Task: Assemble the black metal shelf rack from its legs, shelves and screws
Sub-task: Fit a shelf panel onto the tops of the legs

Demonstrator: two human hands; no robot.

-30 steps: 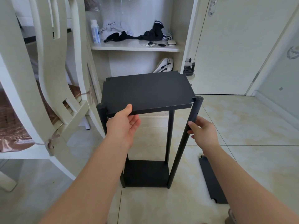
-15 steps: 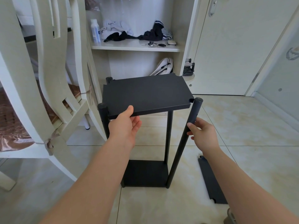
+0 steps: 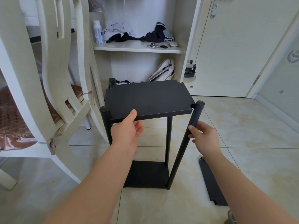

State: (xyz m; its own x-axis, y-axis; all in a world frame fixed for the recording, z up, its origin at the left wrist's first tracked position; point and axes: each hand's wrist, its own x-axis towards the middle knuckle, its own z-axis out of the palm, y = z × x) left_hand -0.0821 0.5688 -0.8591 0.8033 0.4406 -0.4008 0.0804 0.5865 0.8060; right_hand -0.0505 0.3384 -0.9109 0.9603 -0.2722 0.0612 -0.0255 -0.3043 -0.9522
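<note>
A black rack stands on the tiled floor, its bottom shelf [image 3: 146, 173] fixed between upright black legs. My left hand [image 3: 127, 132] grips the near edge of a loose black top shelf [image 3: 148, 98], thumb on top, fingers underneath, holding it between the leg tops. The shelf's notched corners sit close to the near left leg [image 3: 106, 120] and the near right leg [image 3: 186, 143]. My right hand [image 3: 203, 135] holds the near right leg just below its top. A far left leg [image 3: 112, 81] pokes up behind the shelf, and a far right leg [image 3: 168, 138] shows beneath it.
Another black shelf panel [image 3: 212, 183] lies flat on the floor to the right. A white chair [image 3: 53, 88] stands close on the left. Behind the rack is an open white cabinet [image 3: 137, 49] with clothes, keys and a bottle; a closed door [image 3: 234, 46] is to its right.
The top shelf has dropped lower between the leg tops and shifted slightly right, so the far left leg now shows above it. My right hand stays on the near right leg.
</note>
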